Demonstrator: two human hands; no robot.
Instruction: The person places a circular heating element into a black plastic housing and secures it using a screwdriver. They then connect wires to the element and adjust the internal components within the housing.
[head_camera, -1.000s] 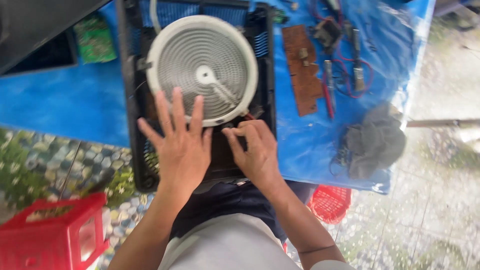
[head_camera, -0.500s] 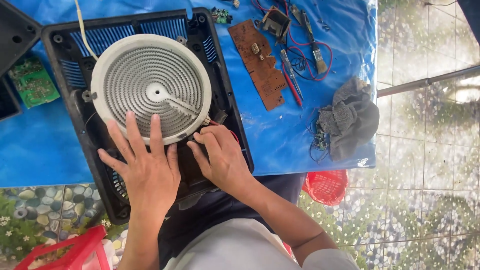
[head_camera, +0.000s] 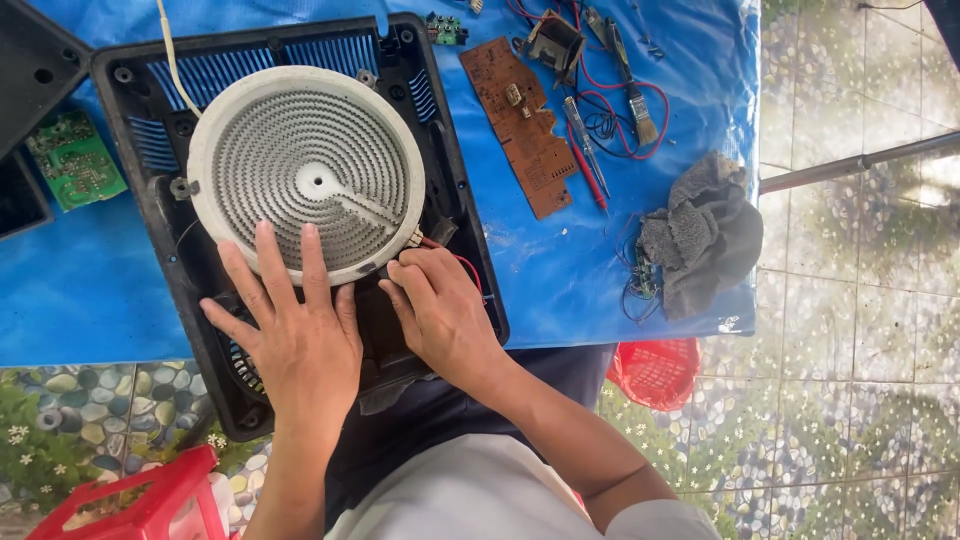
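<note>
A round white ceramic heating plate with a grey spiral coil (head_camera: 307, 172) sits inside a black plastic cooker housing with blue vent slots (head_camera: 150, 150), which lies on a tabletop covered in blue plastic sheet (head_camera: 90, 290). The left hand (head_camera: 292, 335) lies flat with fingers spread wide, its fingertips resting on the near rim of the heating plate and its palm over the housing. The right hand (head_camera: 440, 315) is just beside it, fingers curled narrow at the plate's near right edge, touching the spot where thin red wires (head_camera: 462, 265) come out; whether it pinches them I cannot tell. To the right lie a brown rectangular circuit board (head_camera: 520, 125), a red-handled screwdriver (head_camera: 585, 155), a small paintbrush (head_camera: 632, 100) and a crumpled grey cloth (head_camera: 705, 235). A green circuit board (head_camera: 72, 160) lies at the left.
</note>
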